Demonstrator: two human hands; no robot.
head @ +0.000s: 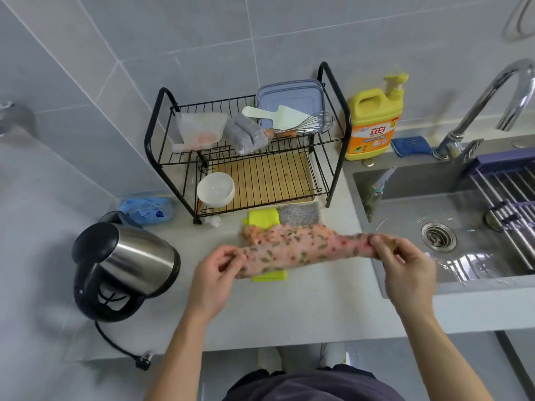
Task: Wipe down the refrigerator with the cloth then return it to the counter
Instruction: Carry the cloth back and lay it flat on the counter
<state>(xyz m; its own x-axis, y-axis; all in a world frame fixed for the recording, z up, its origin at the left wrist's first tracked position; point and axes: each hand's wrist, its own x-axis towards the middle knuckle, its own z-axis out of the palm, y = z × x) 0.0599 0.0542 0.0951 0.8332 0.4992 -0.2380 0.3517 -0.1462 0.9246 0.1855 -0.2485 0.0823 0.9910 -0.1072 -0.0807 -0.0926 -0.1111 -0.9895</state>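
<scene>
head view: the pink floral cloth [292, 247] is held stretched sideways just above the surface [304, 314], between the dish rack [269, 175] and the front edge, its right end by the sink [405, 180] rim. the left hand [214, 279] and right hand [405, 270] each pinch one end between thumb and fingers. the rack holds a white bowl [215, 189] below, a whisk [312, 124] and spatula [275, 115] above. the cloth is rumpled, printed with small leaves; a yellow cloth [263, 219] lies under it.

Grey tiled walls [202, 39] are rising behind a pale counter [304, 308], where a wet steel sink [411, 183] is gleaming at right.
</scene>
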